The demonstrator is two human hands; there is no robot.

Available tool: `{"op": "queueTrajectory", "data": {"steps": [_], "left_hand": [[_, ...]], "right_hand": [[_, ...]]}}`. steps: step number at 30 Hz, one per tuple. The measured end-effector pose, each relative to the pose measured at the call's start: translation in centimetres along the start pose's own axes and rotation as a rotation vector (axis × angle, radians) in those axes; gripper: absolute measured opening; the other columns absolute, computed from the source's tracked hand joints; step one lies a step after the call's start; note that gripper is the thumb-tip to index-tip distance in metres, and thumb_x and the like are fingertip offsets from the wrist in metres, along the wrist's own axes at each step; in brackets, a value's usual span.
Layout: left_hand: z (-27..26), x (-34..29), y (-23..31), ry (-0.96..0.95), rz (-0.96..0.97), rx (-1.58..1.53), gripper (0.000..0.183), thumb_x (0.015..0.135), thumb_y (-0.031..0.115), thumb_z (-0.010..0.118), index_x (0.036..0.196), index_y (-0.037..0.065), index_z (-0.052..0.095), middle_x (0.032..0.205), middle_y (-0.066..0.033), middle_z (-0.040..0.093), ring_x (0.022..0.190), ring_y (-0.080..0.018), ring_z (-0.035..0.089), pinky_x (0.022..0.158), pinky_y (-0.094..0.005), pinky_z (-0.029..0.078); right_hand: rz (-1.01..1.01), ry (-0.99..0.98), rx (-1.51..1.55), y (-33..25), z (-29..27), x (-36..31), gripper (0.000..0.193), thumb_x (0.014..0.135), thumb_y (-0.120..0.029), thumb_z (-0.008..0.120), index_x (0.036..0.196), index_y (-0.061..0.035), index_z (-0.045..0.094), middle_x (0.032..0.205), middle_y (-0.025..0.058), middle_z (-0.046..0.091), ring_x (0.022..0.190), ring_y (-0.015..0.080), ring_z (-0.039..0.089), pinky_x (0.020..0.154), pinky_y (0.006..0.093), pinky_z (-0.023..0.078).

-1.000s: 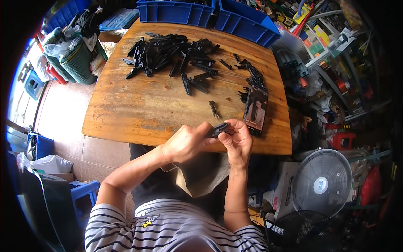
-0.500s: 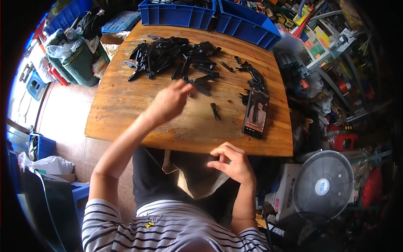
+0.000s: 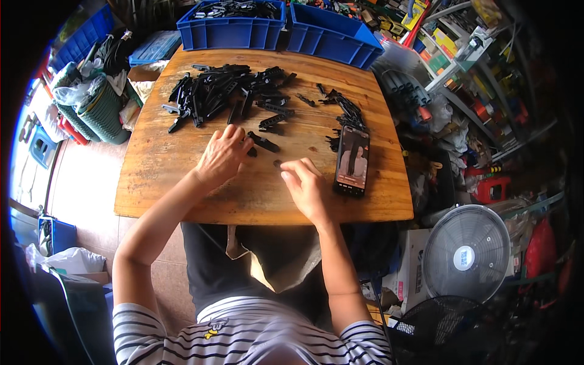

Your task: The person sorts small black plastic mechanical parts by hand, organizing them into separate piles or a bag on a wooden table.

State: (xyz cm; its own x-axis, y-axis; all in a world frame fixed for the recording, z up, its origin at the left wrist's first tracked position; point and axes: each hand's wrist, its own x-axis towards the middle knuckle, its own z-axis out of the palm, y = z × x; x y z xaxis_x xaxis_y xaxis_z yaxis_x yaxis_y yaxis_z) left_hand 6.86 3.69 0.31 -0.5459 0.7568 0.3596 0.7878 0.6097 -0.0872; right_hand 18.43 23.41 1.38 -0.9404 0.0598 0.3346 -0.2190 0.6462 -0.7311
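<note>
Black parts (image 3: 213, 85) in the head view, one heap (image 3: 201, 97) and one smaller cluster (image 3: 348, 111) on one table (image 3: 155, 155), left hand (image 3: 222, 157) curled at one loose part (image 3: 264, 142), right hand (image 3: 309, 187) half-closed near one phone (image 3: 351, 161), either grip impossible to tell, two bins (image 3: 231, 38) beyond.

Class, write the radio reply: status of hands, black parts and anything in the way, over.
Left hand at black part, grip unclear. Right hand over table, hold unclear. Black pile beyond left hand. Phone right of right hand, not blocking left.

The right hand (image 3: 308, 188) has moved from the near edge farther over the wooden table (image 3: 155, 176).
</note>
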Motion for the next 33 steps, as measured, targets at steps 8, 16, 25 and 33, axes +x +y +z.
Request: {"op": "queueTrajectory", "data": {"steps": [8,16,25,33], "left_hand": [[-1.6,-0.9,0.7,0.045,-0.036,-0.212,0.021,0.078,0.008,0.061,0.095,0.004,0.050,0.089,-0.0113,0.054,0.089,-0.0291,0.054,0.075,-0.0405,0.043],[-4.0,-1.0,6.5,0.064,-0.120,-1.048,0.017,0.081,0.003,0.063,0.095,0.000,0.054,0.082,-0.0152,0.054,0.073,-0.0277,0.054,0.069,-0.0343,0.044],[-7.0,-1.7,9.4,-0.078,-0.132,-1.097,0.024,0.081,0.011,0.063,0.094,-0.001,0.047,0.071,-0.0234,0.058,0.072,-0.0433,0.058,0.059,-0.0446,0.045],[-6.2,-2.3,9.1,-0.085,-0.091,-1.036,0.031,0.087,0.019,0.061,0.100,-0.002,0.043,0.066,-0.0239,0.057,0.065,-0.0435,0.058,0.054,-0.0474,0.043]], "right_hand": [[-0.023,0.020,0.178,-0.7,-2.0,-2.6,0.016,0.078,0.003,0.069,0.093,0.0005,0.065,0.086,0.0050,0.058,0.077,0.0113,0.058,0.065,0.0219,0.048],[-0.156,0.061,0.407,-2.5,-3.4,-3.4,0.015,0.082,-0.005,0.068,0.095,0.0034,0.064,0.088,0.0044,0.056,0.079,0.0096,0.054,0.069,0.0204,0.045],[-0.192,0.087,0.333,-2.4,-3.3,-3.8,0.020,0.076,-0.006,0.073,0.094,-0.0015,0.066,0.085,0.0088,0.065,0.076,0.0199,0.061,0.066,0.0287,0.047],[-0.191,0.064,0.372,-2.3,-2.8,-4.0,0.019,0.078,-0.001,0.071,0.096,0.0035,0.065,0.087,0.0069,0.061,0.077,0.0113,0.058,0.067,0.0211,0.047]]}}
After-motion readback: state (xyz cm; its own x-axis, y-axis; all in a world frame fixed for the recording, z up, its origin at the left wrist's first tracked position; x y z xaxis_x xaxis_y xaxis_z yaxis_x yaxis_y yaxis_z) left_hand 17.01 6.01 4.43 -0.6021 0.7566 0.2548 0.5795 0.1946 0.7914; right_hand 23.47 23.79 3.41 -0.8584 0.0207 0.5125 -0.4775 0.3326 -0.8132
